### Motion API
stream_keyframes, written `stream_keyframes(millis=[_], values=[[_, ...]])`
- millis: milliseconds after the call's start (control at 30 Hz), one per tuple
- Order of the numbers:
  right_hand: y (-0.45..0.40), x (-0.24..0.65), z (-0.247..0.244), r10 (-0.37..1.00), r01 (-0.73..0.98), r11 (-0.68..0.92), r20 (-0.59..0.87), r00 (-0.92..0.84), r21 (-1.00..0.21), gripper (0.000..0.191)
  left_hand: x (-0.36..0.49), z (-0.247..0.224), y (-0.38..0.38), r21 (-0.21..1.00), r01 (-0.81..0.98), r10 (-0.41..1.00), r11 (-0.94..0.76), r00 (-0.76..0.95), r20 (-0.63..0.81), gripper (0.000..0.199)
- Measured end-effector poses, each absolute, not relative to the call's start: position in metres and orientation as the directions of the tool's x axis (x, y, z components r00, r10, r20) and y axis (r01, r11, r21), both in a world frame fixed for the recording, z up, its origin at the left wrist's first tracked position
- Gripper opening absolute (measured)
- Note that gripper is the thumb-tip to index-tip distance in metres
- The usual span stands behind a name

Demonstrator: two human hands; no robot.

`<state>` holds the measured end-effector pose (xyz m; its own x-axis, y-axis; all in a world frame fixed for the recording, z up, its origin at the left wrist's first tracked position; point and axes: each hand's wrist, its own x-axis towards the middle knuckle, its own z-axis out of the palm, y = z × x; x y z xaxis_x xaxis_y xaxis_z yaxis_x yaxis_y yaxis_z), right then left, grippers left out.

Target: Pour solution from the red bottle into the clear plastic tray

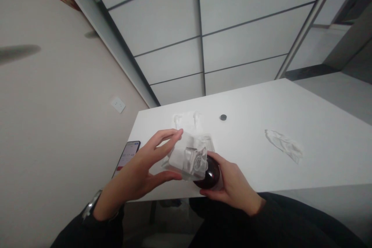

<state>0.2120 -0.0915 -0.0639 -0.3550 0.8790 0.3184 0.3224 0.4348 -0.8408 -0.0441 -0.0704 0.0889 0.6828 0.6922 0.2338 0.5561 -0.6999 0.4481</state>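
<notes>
From the head camera, both hands are working close together over the near edge of the white table (250, 155). The left hand (139, 166) is spreading fairly wide, fingers above and thumb below, holding the clear container (188, 157) tilted. The right hand (235, 184) is curling around the dark bottle (213, 172), which is sitting right beside the container's near end; whether its mouth is reaching inside, I can't tell.

And the bottle is shining, rounded and smooth: it's looking firm, probably the heavier piece, and perhaps slippery, so its broad body is offering the safest hold. The container is looking light and thin-walled, likely flexing or creasing under a hard squeeze; a gentle grip across its opposite sides should be suiting it. Something clear with a ring shape is showing at its near end, too blurred to name.

Around them, clear packaging (188, 121) is lying just behind the container, and a small dark disc (223, 117) is resting farther back. A crumpled white wrapper (285, 145) is lying well apart, beyond the right hand, while a phone (128, 155) is resting at the table's left edge, beside the left forearm.
</notes>
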Motion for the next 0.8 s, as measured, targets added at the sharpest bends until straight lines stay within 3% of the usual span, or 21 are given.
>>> stream_keyframes(millis=[367,800], values=[[-0.091,0.211,-0.065,0.844,0.320,0.514,0.402,-0.356,-0.796,0.083,-0.032,0.116,-0.077,0.248,0.649,0.685,-0.719,0.722,0.097,0.069],[-0.092,0.210,-0.063,0.847,0.318,0.508,0.398,-0.351,-0.800,0.078,-0.018,0.132,-0.079,0.148,0.598,0.612,-0.787,0.787,0.075,0.068]])
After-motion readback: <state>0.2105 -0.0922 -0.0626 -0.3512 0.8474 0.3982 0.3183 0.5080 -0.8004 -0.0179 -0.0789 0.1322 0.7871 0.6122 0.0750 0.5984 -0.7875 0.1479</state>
